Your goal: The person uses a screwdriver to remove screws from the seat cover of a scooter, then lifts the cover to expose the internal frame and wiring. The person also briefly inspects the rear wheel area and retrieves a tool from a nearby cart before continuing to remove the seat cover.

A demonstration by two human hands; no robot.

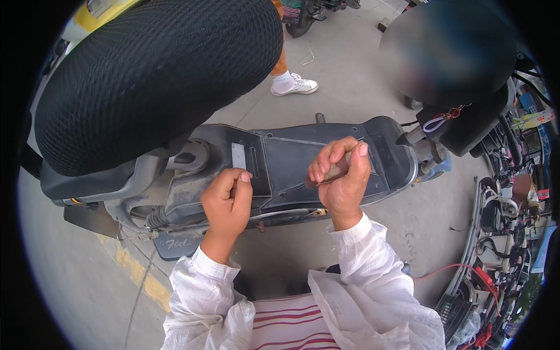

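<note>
An electric scooter lies across the view in front of me, with its dark footboard [294, 160] under my hands and its black mesh-covered seat [157, 81] at the upper left. Above the right half of the footboard, my right hand [344, 178] is closed around a small flat brownish-grey piece [336, 171]; its kind is not clear. My left hand [226, 201] is at the footboard's near left edge, thumb and fingers pinched together. Whatever it may hold is too small to name. A pale rectangular label [238, 156] shows just beyond it.
A person's white shoe [300, 85] stands on the concrete beyond the scooter. Keys with a red and white strap [441, 119] hang near the scooter's front. Parts and tools crowd a rack [496, 251] at the right, with a red cable [437, 270] running from it.
</note>
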